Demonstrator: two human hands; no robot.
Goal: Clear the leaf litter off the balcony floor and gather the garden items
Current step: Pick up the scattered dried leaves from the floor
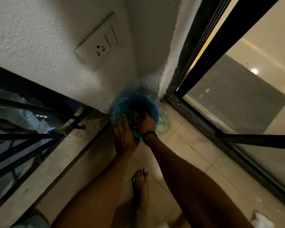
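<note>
Leaves (132, 116) are clumped over the bin (120, 104) in the corner, right hand (147, 124) fingers curled round them, left hand (124, 137) fingers flat alongside, so I'd push low inside before letting go.

Wall (39, 38) finished in rough plaster | bin (120, 104) moulded in blue plastic, lined with thin film (163, 127) | floor (184, 145) tiled smooth, faintly glossy | railing (23, 137) made of dark metal

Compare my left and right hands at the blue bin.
The left hand rests on the near rim of the blue bin, fingers extended; the right hand reaches inside, onto the green leaves. The right wrist wears a black band; the left wrist is bare. Both are at the bin.
</note>
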